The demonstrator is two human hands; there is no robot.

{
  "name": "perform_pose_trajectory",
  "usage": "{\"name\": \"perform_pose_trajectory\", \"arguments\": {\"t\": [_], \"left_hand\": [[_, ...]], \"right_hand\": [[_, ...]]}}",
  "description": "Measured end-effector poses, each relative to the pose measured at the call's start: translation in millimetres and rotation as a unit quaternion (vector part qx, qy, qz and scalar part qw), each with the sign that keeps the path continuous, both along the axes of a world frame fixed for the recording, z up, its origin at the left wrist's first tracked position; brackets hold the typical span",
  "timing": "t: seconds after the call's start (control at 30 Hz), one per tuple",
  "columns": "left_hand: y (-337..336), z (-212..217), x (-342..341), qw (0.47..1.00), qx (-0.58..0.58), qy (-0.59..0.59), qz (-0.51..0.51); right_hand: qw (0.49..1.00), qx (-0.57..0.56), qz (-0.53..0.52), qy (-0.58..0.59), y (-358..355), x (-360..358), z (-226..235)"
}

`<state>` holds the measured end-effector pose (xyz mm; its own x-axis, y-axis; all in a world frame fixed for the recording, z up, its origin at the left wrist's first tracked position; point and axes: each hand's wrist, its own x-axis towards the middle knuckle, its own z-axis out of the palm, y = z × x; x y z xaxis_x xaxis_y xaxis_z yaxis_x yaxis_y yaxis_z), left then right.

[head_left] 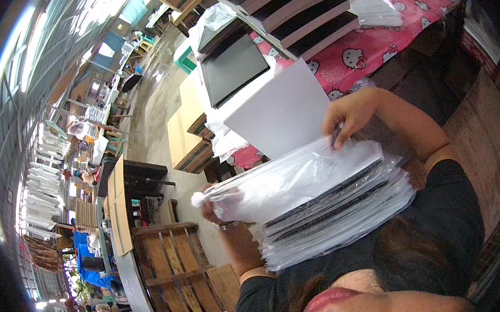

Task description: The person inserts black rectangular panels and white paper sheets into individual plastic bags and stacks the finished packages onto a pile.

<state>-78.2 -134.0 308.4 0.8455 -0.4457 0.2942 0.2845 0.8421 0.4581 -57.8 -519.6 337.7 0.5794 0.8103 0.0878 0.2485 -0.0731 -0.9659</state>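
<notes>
A clear plastic bag [286, 182] with something flat and white in it lies across the top of a stack of plastic-wrapped flat pieces [340, 222], close against my body. Bunched plastic at the bag's left end is in my left hand [208, 209]; the film partly covers those fingers. At the far right corner my right hand [353, 115] is closed, thumb and fingers pinching the bag's edge. Just beyond the bag a plain white board [278, 108] rests tilted on the table. Past it, a dark grey panel [236, 68] lies on white plastic.
Stacked black-and-mauve panels [310, 15] stand on a pink cat-print cloth [342, 64] at the far side. Flat cardboard [186, 140] is piled left of the table. A wooden pallet [177, 275] lies at lower left. Work tables and goods line the far left.
</notes>
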Motion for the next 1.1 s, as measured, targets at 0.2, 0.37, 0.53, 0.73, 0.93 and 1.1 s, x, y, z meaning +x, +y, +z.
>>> {"name": "perform_pose_trajectory", "arguments": {"t": [0.2, 0.37, 0.53, 0.73, 0.93, 1.1], "left_hand": [[-29, 11, 11, 0.719, 0.597, -0.324, -0.148], [23, -6, 18, 0.984, 0.127, -0.127, -0.012], [-3, -17, 22, 0.786, 0.539, -0.288, -0.096], [-1, -22, 51, 0.975, 0.203, -0.038, 0.076], [-38, -17, 119, 0.804, 0.45, -0.082, 0.379], [-78, 1, 70, 0.585, 0.616, -0.239, 0.469]], "right_hand": [[0.856, 0.386, -0.266, 0.219, 10, 6, 3], [0.999, 0.025, -0.027, 0.027, -11, 6, -3], [0.905, 0.391, -0.09, 0.142, -4, 11, 1], [0.922, 0.287, -0.143, 0.218, -31, 31, -18], [0.863, 0.061, -0.452, -0.216, -5, 65, -17], [0.717, -0.134, -0.564, -0.387, 14, 35, -39]]}}
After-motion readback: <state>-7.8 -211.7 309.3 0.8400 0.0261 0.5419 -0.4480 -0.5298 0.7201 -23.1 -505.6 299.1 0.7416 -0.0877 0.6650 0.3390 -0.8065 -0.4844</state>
